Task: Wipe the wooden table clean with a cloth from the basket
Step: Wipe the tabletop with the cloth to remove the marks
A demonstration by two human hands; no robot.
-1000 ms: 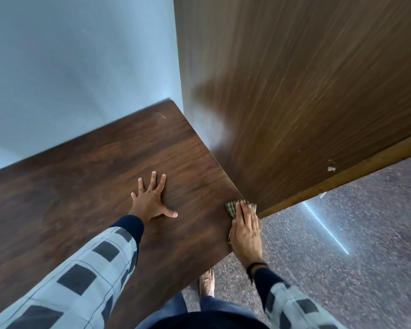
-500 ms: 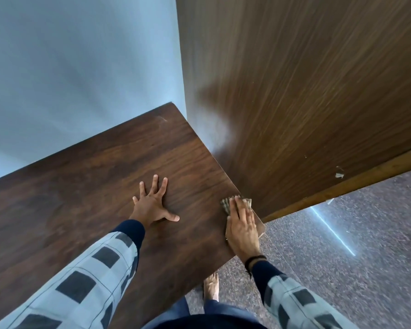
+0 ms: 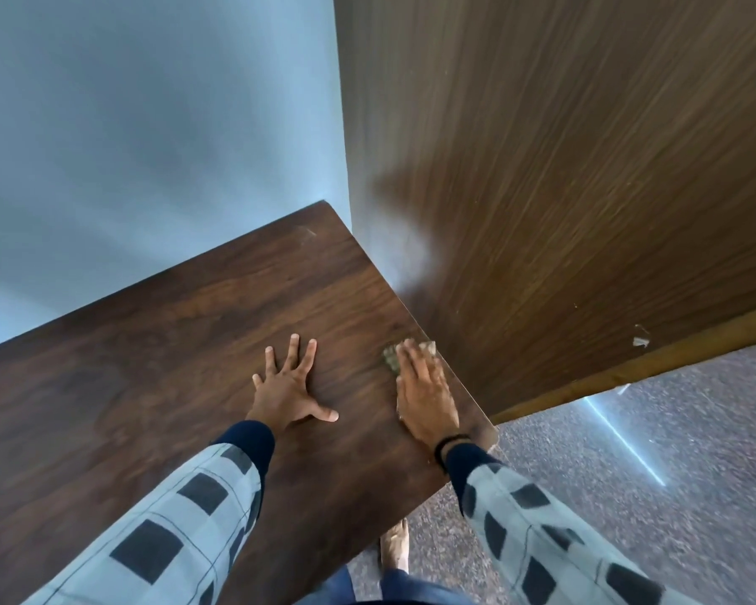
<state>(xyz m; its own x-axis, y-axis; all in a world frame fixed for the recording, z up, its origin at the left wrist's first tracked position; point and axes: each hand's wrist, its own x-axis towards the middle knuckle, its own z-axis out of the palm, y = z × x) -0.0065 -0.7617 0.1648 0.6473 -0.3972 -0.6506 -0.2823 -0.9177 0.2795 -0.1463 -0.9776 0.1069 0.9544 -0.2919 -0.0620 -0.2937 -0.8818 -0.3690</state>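
Near the right edge of the dark wooden table [image 3: 158, 364], right hand [image 3: 426, 397] presses a crumpled checked cloth [image 3: 391, 359] flat, fingers straight. Left hand [image 3: 287, 388] rests splayed just left.

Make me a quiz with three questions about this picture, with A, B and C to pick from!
1. Where is the cloth? A: tucked in a pocket. B: under the right hand, by the table's right edge. C: under the left hand.
2. What colour is the wall behind the table? A: light blue. B: yellow. C: red.
3. How does the left hand lie? A: in a fist. B: gripping the cloth. C: flat, fingers spread.
Answers: 1 B, the cloth peeks out by the right hand's fingertips; 2 A, the wall is pale blue; 3 C, its fingers are splayed on the table.
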